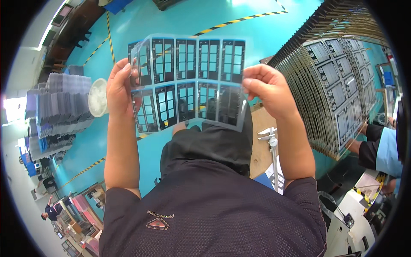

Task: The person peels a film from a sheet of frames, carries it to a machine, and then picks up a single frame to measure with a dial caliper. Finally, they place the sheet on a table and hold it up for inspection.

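Both my hands hold up a clear plastic sheet (187, 84) printed with two rows of black frames with window-like cutouts. My left hand (121, 85) grips its left edge, thumb on the near face. At the right edge my right hand (267, 88) pinches the sheet between thumb and fingers. The sheet bows slightly, and the teal floor and my dark trousers show through it. Below my right hand a metal caliper (273, 147) lies on a brown board (258, 141).
A tall metal rack (314, 94) with similar printed sheets stands at right; a co-worker's arms (376, 147) reach toward it. Stacks of sheets (64, 100) and a round whitish dish (99, 97) stand left. Yellow-black tape (239, 20) marks the floor. Another person (52, 210) is far left.
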Demonstrator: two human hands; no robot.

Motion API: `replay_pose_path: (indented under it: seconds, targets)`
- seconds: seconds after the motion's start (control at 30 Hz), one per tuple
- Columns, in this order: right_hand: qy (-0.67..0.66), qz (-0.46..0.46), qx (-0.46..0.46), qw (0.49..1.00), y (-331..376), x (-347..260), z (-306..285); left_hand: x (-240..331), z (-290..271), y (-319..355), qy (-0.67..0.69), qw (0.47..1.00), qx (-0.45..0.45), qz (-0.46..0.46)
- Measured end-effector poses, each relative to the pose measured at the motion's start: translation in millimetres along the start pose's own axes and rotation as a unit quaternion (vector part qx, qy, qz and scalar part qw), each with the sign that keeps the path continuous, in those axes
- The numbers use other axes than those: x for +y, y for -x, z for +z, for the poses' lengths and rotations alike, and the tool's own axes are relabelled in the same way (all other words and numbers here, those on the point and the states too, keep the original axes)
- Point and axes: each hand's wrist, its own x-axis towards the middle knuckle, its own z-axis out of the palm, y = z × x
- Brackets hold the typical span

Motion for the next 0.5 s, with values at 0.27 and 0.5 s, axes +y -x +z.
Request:
replay_pose_path:
  seconds: [0.27, 0.5]
  targets:
    - [-0.018, -0.065, 0.054, 0.996, -4.0, -30.2, 3.3, 35.2, -5.0, -5.9, 0.001, 0.999, 0.005, 0.05]
    - [-0.022, -0.072, 0.047, 0.996, -3.5, -31.7, 3.9, 38.5, -1.8, -2.7, -0.001, 0.998, 0.003, 0.056]
